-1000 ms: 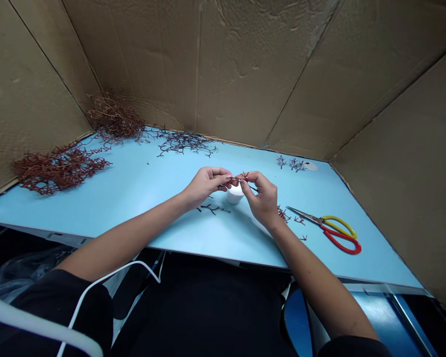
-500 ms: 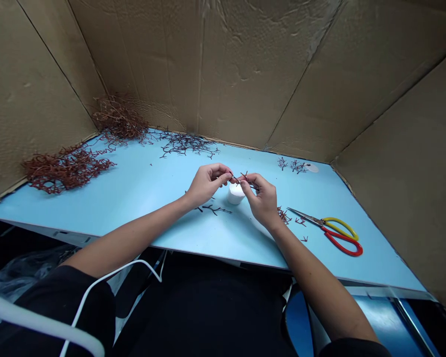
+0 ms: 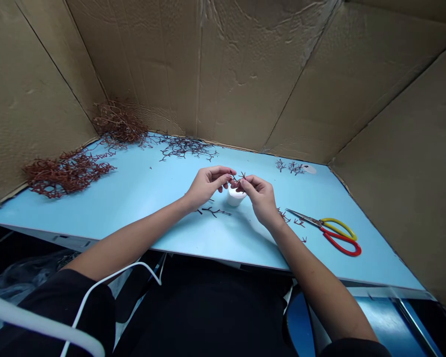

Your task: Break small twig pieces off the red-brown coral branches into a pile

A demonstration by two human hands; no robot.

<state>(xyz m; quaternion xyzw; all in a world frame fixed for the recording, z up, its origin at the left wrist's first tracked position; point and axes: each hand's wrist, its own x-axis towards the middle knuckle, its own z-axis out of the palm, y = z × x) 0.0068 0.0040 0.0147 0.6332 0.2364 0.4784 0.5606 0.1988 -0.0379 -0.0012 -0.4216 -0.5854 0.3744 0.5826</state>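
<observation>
My left hand (image 3: 207, 185) and my right hand (image 3: 260, 197) meet above a small white cup (image 3: 235, 198), fingertips almost touching. Each has its thumb and fingers pinched on a thin, dark reddish-brown branching twig piece (image 3: 243, 175). Whether the bits between them form one joined twig or two, I cannot make out. The fingers hide most of it and part of the cup's top. Loose dark twigs (image 3: 216, 212) lie on the table below my left hand. Beside my right wrist is a little heap of short reddish twig bits (image 3: 283, 215).
Scissors (image 3: 329, 229) with one yellow and one red handle lie at the right. Reddish twig bundles (image 3: 69, 171) and dark twigs (image 3: 186, 147) lie along the back and left. Small branched pieces and a white disc (image 3: 309, 169) sit back right. Cardboard walls (image 3: 234, 74) enclose the light-blue table (image 3: 141, 178).
The right fingers have shifted slightly around the twig, and the dark stem that showed behind them is out of sight. Both hands stay over the cup.
</observation>
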